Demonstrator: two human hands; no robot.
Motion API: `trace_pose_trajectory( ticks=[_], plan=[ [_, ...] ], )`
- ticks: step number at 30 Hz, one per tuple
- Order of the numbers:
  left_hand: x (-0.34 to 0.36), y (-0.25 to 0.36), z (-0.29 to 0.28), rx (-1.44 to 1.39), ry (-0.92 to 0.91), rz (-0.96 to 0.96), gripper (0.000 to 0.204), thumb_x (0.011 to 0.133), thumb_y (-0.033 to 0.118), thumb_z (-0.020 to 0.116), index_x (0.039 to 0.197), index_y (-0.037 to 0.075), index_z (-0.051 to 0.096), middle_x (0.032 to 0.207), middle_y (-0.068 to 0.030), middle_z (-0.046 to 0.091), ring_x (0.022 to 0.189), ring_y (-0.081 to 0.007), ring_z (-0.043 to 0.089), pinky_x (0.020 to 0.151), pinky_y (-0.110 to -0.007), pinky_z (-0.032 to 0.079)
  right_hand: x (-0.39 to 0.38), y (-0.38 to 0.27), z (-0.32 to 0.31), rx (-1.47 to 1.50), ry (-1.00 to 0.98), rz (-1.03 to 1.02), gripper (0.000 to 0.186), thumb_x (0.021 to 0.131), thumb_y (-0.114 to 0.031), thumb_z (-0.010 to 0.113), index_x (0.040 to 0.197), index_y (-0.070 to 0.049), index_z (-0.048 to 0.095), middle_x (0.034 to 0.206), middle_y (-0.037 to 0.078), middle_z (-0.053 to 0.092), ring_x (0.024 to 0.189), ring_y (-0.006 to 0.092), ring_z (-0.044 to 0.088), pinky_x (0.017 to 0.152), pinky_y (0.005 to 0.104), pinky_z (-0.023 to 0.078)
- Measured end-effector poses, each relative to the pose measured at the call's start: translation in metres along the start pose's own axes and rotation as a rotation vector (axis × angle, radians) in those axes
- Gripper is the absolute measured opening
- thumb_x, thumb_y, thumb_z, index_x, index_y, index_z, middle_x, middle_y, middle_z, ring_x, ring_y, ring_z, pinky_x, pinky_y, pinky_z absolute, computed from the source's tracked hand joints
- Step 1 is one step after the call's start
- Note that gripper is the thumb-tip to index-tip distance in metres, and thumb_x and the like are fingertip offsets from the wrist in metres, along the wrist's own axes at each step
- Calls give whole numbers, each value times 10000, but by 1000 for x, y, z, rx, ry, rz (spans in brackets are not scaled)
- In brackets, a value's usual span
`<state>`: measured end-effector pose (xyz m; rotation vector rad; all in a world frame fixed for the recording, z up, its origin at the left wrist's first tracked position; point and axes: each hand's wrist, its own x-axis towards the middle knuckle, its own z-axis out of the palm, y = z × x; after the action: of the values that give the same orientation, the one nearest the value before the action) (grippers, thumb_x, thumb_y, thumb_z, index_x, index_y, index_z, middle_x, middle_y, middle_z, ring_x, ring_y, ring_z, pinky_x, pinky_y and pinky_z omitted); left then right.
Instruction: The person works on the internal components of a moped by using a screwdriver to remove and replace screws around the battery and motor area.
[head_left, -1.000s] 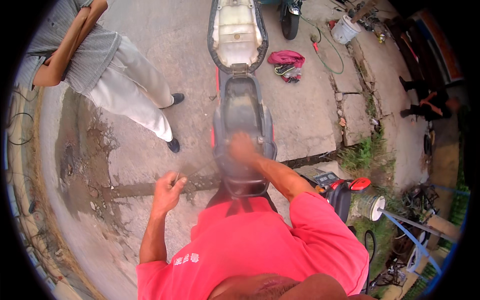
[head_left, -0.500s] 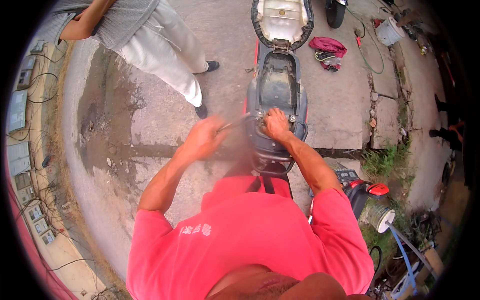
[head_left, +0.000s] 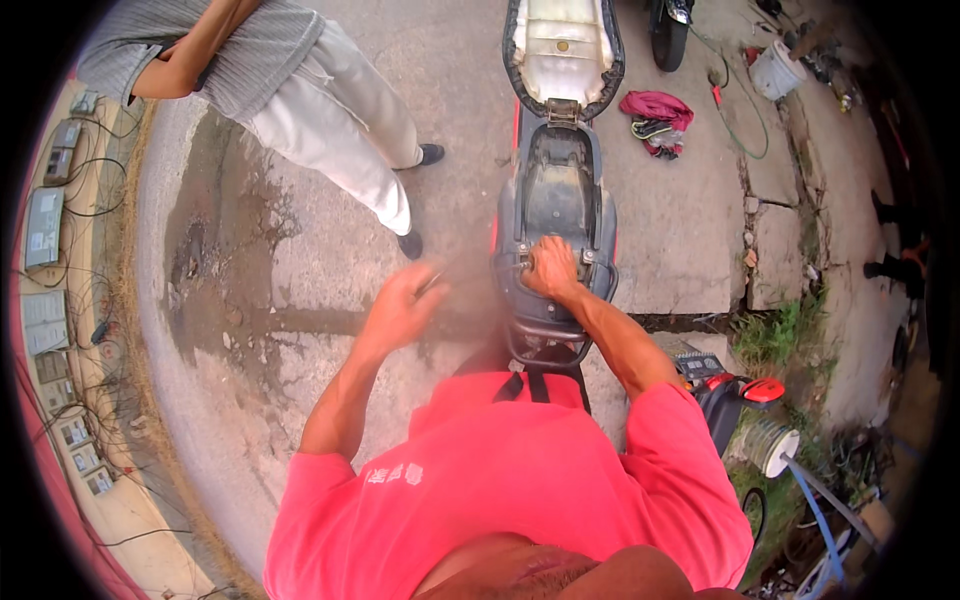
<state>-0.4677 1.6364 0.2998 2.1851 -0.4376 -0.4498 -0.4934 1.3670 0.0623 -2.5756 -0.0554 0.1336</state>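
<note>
A scooter [head_left: 558, 195] stands in front of me with its seat [head_left: 564, 58] tipped up and the storage well under it exposed. My right hand [head_left: 552, 268] is closed at the rear edge of the well, beside a bolt on the rack mount; what its fingers grip is hidden. Left of the scooter, my left hand [head_left: 403, 308] is smeared by motion. Its fingers curl round a thin tool [head_left: 432, 281] that shows only as a short dark streak, pointing toward the scooter.
Another person in light trousers [head_left: 335, 120] stands at the left. A maroon cloth bundle [head_left: 658, 115] lies on the concrete to the right. Beyond it are a white bucket [head_left: 777, 66] and a hose. A red-lit vehicle tail [head_left: 762, 390] is near my right elbow.
My left hand has shifted slightly down, and the thin metal tool that reached toward the scooter is now blurred. My right hand stays at the rack mount. The whole view has tilted a little.
</note>
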Motion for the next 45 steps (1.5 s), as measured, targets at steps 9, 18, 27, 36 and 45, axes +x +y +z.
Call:
trace_pose_trajectory(
  ticks=[9,18,27,36,45],
  plan=[
    [-18,-37,8,-107,119,-209,282,970,279,707,977,-3,707,731,29,568,665,-74,506,597,-288,417,34,18,-33,155,242,327,325,800,-305,768,995,-44,766,1156,170,701,1182,348,596,1024,451,481],
    [33,-75,53,-227,49,-166,267,999,270,684,1038,6,692,757,16,587,653,-75,546,582,-263,440,-72,15,-68,510,358,501,220,879,-201,723,1038,-55,768,1077,166,710,1031,330,677,930,407,529],
    [117,-80,148,-32,-61,139,240,932,211,686,1063,18,741,1001,-183,694,959,-330,668,857,-423,524,-250,0,-97,599,271,860,288,940,-261,692,1065,-12,763,1028,150,775,997,246,740,883,377,563],
    [101,-53,207,323,-293,171,340,899,312,690,1043,13,762,1028,-249,720,1019,-415,689,906,-488,525,-335,24,-73,766,219,897,365,954,-354,682,1130,-44,765,1115,141,772,1064,240,727,955,372,544],
    [58,37,218,225,-467,-102,437,966,354,643,1174,-22,719,1057,-240,743,1024,-343,721,919,-423,526,-431,143,-127,1251,420,1032,404,976,-345,670,1241,-42,707,1042,97,751,976,226,718,868,385,565]
  ],
)
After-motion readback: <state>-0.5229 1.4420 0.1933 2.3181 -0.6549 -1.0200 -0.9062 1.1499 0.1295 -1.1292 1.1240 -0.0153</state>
